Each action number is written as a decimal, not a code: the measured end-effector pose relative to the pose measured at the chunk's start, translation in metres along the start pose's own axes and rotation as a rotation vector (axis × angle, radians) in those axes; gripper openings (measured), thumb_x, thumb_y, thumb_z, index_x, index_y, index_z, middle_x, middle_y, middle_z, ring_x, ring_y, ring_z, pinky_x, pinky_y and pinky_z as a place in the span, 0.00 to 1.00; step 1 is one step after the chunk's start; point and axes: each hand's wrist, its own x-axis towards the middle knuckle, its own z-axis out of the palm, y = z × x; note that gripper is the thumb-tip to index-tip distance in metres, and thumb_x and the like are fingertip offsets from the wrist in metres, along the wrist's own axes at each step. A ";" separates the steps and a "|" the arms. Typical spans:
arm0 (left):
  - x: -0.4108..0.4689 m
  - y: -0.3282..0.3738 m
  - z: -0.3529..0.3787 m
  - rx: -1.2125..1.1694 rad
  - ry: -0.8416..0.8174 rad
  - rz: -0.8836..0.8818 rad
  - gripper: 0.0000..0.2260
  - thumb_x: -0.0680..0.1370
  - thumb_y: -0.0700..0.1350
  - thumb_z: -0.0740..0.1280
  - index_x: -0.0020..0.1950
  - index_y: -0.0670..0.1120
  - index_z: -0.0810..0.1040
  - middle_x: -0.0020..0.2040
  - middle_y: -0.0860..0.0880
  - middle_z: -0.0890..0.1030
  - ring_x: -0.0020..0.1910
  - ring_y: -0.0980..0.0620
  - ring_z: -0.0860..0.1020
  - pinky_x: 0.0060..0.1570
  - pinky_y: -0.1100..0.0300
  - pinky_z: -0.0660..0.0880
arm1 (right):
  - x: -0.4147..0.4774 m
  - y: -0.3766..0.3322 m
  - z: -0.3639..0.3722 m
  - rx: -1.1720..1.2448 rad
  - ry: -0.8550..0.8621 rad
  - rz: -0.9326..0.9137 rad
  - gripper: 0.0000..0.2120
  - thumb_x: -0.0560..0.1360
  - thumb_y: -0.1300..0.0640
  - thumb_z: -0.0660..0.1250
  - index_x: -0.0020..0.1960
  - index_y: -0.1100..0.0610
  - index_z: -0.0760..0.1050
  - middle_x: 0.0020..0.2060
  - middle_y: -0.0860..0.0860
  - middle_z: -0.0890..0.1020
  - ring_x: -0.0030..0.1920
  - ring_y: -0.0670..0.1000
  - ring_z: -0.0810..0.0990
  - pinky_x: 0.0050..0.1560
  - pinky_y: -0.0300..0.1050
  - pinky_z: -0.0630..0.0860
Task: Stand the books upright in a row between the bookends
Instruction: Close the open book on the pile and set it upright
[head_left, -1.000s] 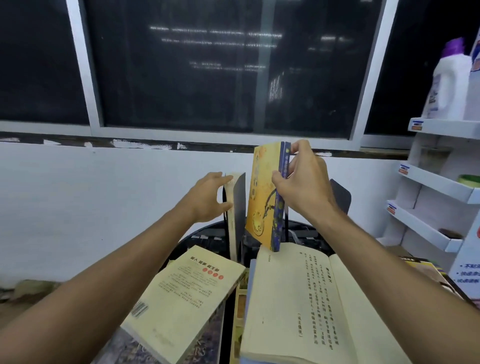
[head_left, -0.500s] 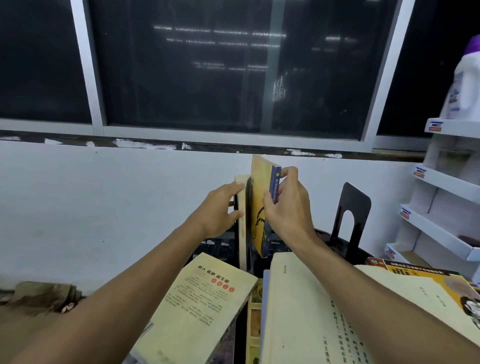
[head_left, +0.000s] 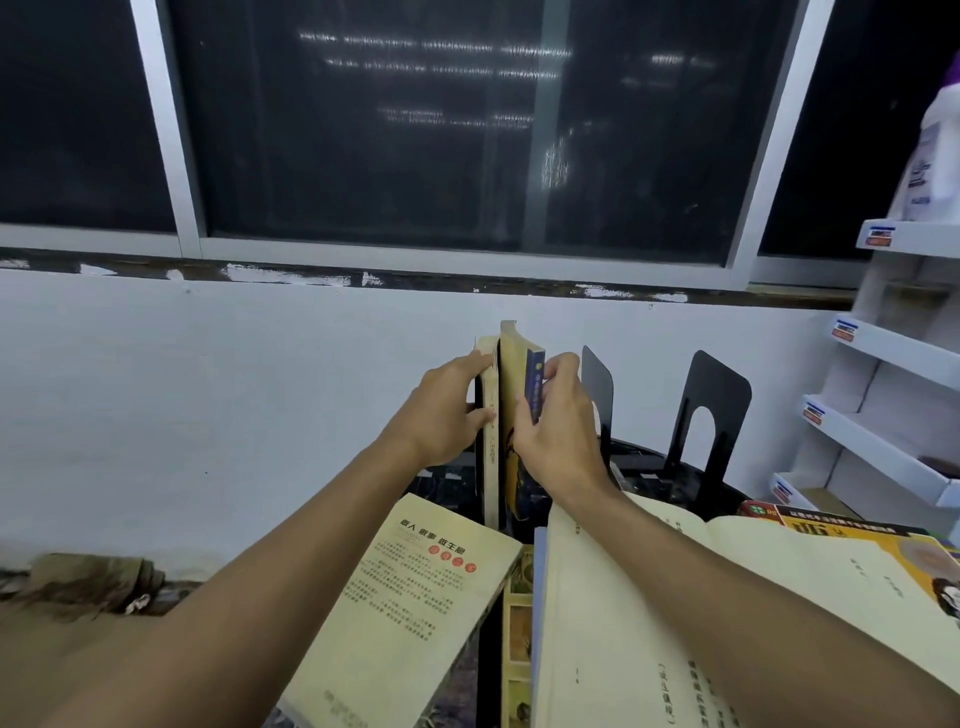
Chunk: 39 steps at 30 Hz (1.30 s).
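— What's going on over there, by the white wall?

— Books are going up in a row on the dark tabletop. Two black bookends stand at the right: the nearer bookend just beside the right hand, the farther bookend well apart from it. If there's one on the left too, the hands hide it.

— And the books not yet stood?

— Lying flat in front. An open book under the right forearm, a cream paperback face-down to the left, and a yellow-covered one off to the right.

— So which step is this?

— Seating the second book, I'd say. A pale book is upright, the left hand flat against it, grip pressed to its outer side and edge. The yellow book with the blue spine is upright and touching it, pinched near the spine by the right hand's fingers and thumb.

— Is it down on the tabletop?

— Can't tell; its foot is hidden behind the open book.

— Next?

— Probably squaring the pair together, keeping one hand on them so they don't tip, then reaching for a flat book or sliding a bookend in close.
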 end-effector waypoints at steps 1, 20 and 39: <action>0.000 0.001 0.000 -0.003 0.002 -0.001 0.28 0.79 0.40 0.70 0.77 0.50 0.66 0.75 0.49 0.70 0.59 0.48 0.81 0.64 0.47 0.76 | 0.000 0.000 0.001 0.011 0.002 -0.002 0.12 0.79 0.61 0.64 0.53 0.54 0.60 0.41 0.53 0.75 0.34 0.43 0.72 0.31 0.32 0.69; -0.002 0.005 0.001 -0.008 0.020 -0.029 0.29 0.79 0.40 0.70 0.78 0.51 0.66 0.77 0.49 0.68 0.57 0.48 0.81 0.61 0.47 0.78 | 0.002 0.018 -0.008 0.124 -0.209 0.192 0.19 0.77 0.54 0.73 0.59 0.50 0.64 0.41 0.50 0.79 0.38 0.47 0.81 0.37 0.36 0.78; 0.001 0.002 0.002 -0.027 -0.014 -0.004 0.29 0.79 0.38 0.70 0.78 0.52 0.65 0.77 0.49 0.69 0.56 0.49 0.83 0.61 0.52 0.79 | 0.015 0.018 -0.025 0.070 -0.546 0.012 0.44 0.76 0.62 0.73 0.76 0.32 0.54 0.59 0.48 0.76 0.53 0.45 0.83 0.54 0.42 0.81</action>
